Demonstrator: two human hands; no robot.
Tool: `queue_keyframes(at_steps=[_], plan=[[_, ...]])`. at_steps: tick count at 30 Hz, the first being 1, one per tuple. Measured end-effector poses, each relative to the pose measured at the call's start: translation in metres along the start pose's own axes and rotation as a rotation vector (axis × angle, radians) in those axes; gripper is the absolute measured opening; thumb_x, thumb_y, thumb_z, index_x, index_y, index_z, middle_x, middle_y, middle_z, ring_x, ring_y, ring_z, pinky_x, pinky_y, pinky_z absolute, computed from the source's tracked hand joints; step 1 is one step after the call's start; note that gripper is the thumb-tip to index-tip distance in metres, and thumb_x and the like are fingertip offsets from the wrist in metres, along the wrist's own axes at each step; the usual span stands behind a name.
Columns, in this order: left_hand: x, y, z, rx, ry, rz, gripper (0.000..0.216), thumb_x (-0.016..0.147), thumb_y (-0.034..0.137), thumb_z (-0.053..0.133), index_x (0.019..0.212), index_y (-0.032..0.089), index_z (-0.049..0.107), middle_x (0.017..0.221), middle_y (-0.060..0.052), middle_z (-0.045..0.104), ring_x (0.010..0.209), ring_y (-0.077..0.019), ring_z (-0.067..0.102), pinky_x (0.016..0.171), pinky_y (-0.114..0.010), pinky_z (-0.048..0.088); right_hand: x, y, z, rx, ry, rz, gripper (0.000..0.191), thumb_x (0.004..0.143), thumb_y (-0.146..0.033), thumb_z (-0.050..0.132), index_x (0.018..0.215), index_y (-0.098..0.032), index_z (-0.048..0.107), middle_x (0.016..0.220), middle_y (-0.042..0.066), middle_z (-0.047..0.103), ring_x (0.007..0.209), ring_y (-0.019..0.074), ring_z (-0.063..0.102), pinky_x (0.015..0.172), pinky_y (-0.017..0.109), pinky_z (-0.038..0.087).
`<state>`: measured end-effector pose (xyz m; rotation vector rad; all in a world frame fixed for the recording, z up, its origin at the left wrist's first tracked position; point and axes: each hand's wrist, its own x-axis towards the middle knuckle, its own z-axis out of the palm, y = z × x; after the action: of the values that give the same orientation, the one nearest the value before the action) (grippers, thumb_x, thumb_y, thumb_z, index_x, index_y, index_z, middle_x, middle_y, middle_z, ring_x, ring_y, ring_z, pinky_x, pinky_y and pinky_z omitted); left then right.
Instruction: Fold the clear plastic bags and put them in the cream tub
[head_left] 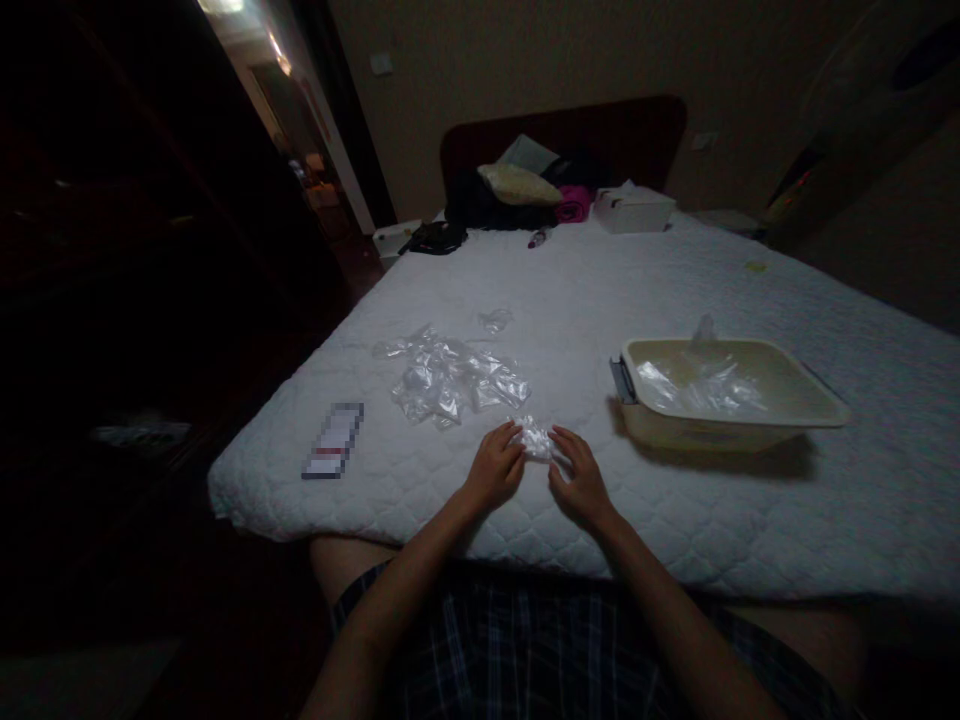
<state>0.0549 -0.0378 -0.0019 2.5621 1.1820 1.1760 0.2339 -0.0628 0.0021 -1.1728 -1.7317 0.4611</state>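
Note:
A small crumpled clear plastic bag (535, 442) lies on the quilted white bed cover between my two hands. At its left end my left hand (496, 468) grips the edge with bent fingers. My right hand (580, 478) has its fingers curled onto the right end. Just beyond and to the left, a loose pile of clear plastic bags (442, 375) spreads over the cover. One more clear bag (495, 320) lies apart behind that pile. To the right stands a pale yellow plastic tub (690, 432) with grey clip handles, holding some clear plastic bags (705, 385).
A blurred-out flat object, perhaps a phone (333, 442), lies near the left edge of the bed cover (570, 290). Farther back are a white box (635, 210), a cream pillow (519, 185) and a rolled magenta cloth (574, 203) before the dark headboard (630, 125).

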Motion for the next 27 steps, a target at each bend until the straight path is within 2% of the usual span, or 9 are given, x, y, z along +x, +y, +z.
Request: queue_keyframes(at_steps=[3,6,9,12,14,17,20,25,27], plan=[[0.004,0.010,-0.008,-0.071,-0.010,0.001,0.019,0.079,0.016,0.048,0.093,0.016,0.060,0.116,-0.012,0.055,0.118,-0.0244,0.041,0.096,-0.045,0.034,0.001,-0.002,-0.003,0.045,-0.019,-0.032,0.052,0.072,-0.022,0.057,0.123,-0.025,0.045,0.129,0.008,0.044,0.118,0.0228,0.041,0.098,0.045,0.037],[0.008,0.017,-0.011,-0.232,-0.078,-0.070,0.020,0.080,0.019,0.045,0.095,0.016,0.059,0.104,-0.010,0.061,0.105,-0.0214,0.051,0.091,-0.039,0.038,0.003,0.001,-0.003,0.111,-0.029,-0.042,0.041,0.071,-0.026,0.061,0.112,-0.023,0.055,0.122,0.008,0.053,0.115,0.0228,0.045,0.099,0.044,0.035],[0.012,0.021,-0.009,-0.396,-0.148,-0.298,0.024,0.084,0.028,0.041,0.089,0.015,0.061,0.082,-0.006,0.063,0.077,-0.0167,0.057,0.073,-0.030,0.044,0.005,0.004,-0.004,0.216,-0.046,0.089,0.029,0.072,-0.033,0.062,0.098,-0.020,0.062,0.107,0.009,0.062,0.101,0.0228,0.055,0.089,0.041,0.043],[0.017,0.022,-0.003,-0.565,-0.125,-0.476,0.028,0.083,0.035,0.043,0.078,0.015,0.060,0.066,-0.001,0.057,0.062,-0.0128,0.052,0.060,-0.024,0.040,0.005,0.003,-0.006,0.302,-0.069,0.285,0.027,0.071,-0.040,0.061,0.081,-0.015,0.064,0.080,0.007,0.066,0.075,0.0202,0.060,0.070,0.035,0.049],[0.022,0.022,0.001,-0.709,-0.084,-0.557,0.028,0.080,0.039,0.047,0.075,0.014,0.060,0.065,0.000,0.056,0.061,-0.0118,0.050,0.057,-0.022,0.037,0.006,0.003,-0.009,0.353,-0.070,0.359,0.028,0.070,-0.042,0.062,0.072,-0.014,0.062,0.069,0.004,0.064,0.065,0.0179,0.058,0.063,0.031,0.048],[0.028,0.023,0.007,-0.917,-0.061,-0.703,0.030,0.071,0.043,0.058,0.076,0.013,0.060,0.062,0.001,0.054,0.057,-0.0105,0.049,0.055,-0.021,0.037,0.009,0.003,-0.011,0.432,-0.029,0.417,0.029,0.067,-0.043,0.064,0.070,-0.014,0.061,0.066,0.002,0.062,0.062,0.0161,0.056,0.060,0.028,0.045],[0.031,0.023,0.008,-1.096,-0.084,-0.836,0.033,0.061,0.040,0.069,0.078,0.013,0.059,0.060,0.001,0.055,0.055,-0.0105,0.050,0.054,-0.022,0.039,0.012,0.004,-0.013,0.461,0.031,0.467,0.030,0.066,-0.044,0.064,0.070,-0.014,0.060,0.064,0.001,0.060,0.060,0.0147,0.053,0.057,0.026,0.043],[0.028,0.012,0.002,-1.537,-0.092,-0.973,0.033,0.073,0.044,0.056,0.078,0.012,0.059,0.077,-0.008,0.062,0.063,-0.0175,0.060,0.058,-0.030,0.047,0.016,0.000,-0.024,0.515,0.090,0.491,0.031,0.066,-0.045,0.064,0.069,-0.015,0.057,0.060,0.000,0.055,0.055,0.0122,0.049,0.051,0.023,0.040],[0.025,0.003,0.001,-1.662,-0.017,-1.032,0.029,0.076,0.040,0.053,0.076,0.011,0.059,0.077,-0.009,0.063,0.066,-0.0179,0.061,0.062,-0.032,0.048,0.022,-0.006,-0.040,0.522,0.089,0.491,0.032,0.065,-0.047,0.064,0.070,-0.016,0.057,0.060,-0.001,0.055,0.054,0.0120,0.049,0.050,0.023,0.040]])
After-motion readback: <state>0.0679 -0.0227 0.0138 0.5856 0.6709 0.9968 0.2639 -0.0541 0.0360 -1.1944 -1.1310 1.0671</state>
